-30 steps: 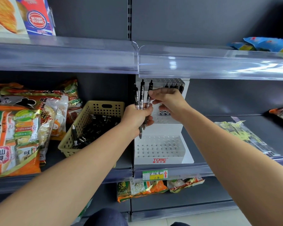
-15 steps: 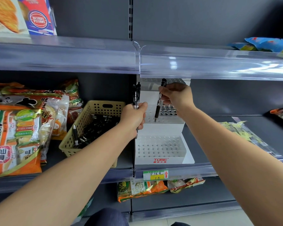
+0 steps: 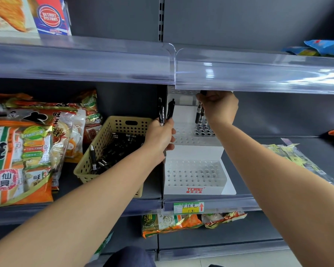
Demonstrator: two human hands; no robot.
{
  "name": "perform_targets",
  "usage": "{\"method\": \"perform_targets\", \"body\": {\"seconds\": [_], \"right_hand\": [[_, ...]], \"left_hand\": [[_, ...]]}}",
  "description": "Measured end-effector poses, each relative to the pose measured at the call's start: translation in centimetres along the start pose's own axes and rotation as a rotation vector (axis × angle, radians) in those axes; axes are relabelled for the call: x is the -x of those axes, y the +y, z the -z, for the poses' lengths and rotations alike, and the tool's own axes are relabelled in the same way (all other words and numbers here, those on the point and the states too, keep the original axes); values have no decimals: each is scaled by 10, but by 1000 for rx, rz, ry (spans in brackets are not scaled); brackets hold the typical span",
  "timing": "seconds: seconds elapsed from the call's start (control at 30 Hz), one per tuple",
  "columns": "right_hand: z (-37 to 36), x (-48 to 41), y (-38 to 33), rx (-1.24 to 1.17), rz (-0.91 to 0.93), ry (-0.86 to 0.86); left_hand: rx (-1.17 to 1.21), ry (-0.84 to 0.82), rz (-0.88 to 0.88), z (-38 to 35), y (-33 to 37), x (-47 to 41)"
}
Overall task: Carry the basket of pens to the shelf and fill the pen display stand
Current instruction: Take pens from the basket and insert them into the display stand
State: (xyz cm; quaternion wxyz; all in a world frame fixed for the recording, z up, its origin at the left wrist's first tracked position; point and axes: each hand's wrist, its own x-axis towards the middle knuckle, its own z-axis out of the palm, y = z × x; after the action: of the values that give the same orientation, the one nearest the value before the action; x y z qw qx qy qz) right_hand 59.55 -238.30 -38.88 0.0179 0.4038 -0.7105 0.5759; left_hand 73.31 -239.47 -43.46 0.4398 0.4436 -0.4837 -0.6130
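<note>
A white tiered pen display stand with rows of holes stands on the middle shelf. My left hand is shut on two black pens, held upright in front of the stand's left side. My right hand grips one black pen by its top, its tip down over the stand's upper right tier, just under the shelf above. The beige perforated basket sits left of the stand with several black pens in it.
Orange snack bags fill the shelf left of the basket. Flat packets lie to the right. A clear plastic shelf lip overhangs the stand closely. A price tag sits below the stand.
My right hand took one pen from the bunch in my left hand and carried it up and right over the stand's upper tier. The left hand holds fewer pens and stayed nearly still.
</note>
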Motion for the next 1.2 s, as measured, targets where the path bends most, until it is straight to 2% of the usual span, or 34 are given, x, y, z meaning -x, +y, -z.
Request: {"method": "perform_targets", "body": {"seconds": [0.4, 0.73, 0.93, 1.2], "right_hand": [[-11, -4, 0, 15, -28, 31], [-11, -1, 10, 213, -7, -67], [-17, 1, 19, 361, -54, -118], [-21, -2, 24, 386, -59, -136]], "left_hand": [[-8, 21, -10, 8, -1, -8], [-6, 32, -19, 12, -1, -11], [4, 34, -12, 12, -3, -12], [4, 33, 5, 12, -6, -14]]}}
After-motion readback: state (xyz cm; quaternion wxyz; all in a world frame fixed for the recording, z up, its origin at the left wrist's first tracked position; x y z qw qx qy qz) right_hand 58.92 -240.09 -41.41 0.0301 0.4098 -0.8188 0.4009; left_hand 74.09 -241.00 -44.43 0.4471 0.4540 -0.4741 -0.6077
